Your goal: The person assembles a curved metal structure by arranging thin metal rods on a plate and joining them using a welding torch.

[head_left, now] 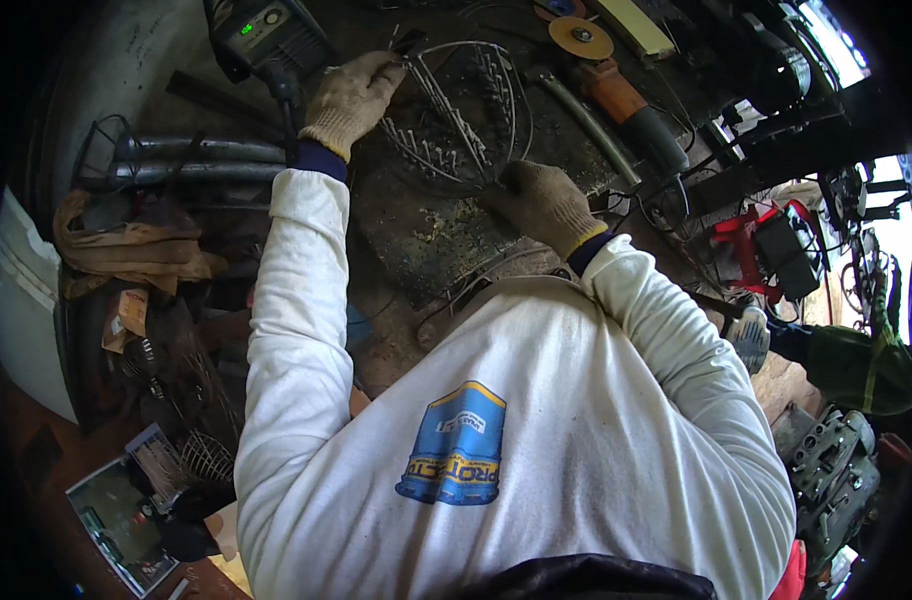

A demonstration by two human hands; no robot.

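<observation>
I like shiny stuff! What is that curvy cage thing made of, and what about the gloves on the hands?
The curved cage looks like thin bare metal wire: grey and glinting, with see-through gaps between its ribs. The gloves on the left hand and right hand look like knitted fabric, probably cotton: tan, soft and matte, with a ribbed cuff. Both hands grip the cage.

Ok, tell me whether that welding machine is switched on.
On: the welding machine by the left hand shows a lit green display.
</observation>
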